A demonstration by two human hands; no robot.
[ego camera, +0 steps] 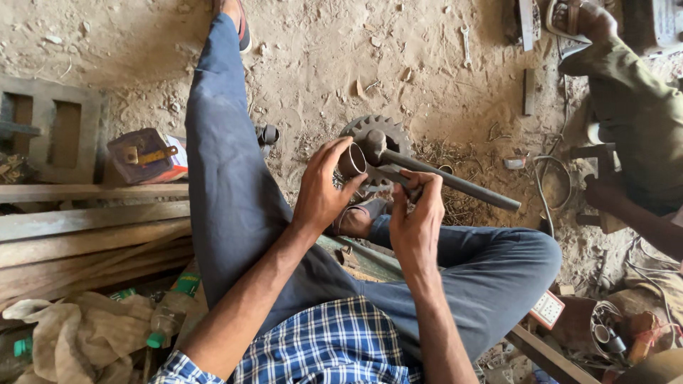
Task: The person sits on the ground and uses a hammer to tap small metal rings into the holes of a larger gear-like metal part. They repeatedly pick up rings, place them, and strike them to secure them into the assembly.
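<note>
Short open-ended metal tube clasped by left hand; long dark steel rod gripped by right hand; rusty toothed gear wheel seen behind.

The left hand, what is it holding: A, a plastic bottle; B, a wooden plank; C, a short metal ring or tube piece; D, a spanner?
C: the left hand grips a short metal ring beside the toothed gear, while the right hand holds the long dark rod.

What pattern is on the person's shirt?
Blue and white check on the shirt, seen in the head view.
</note>
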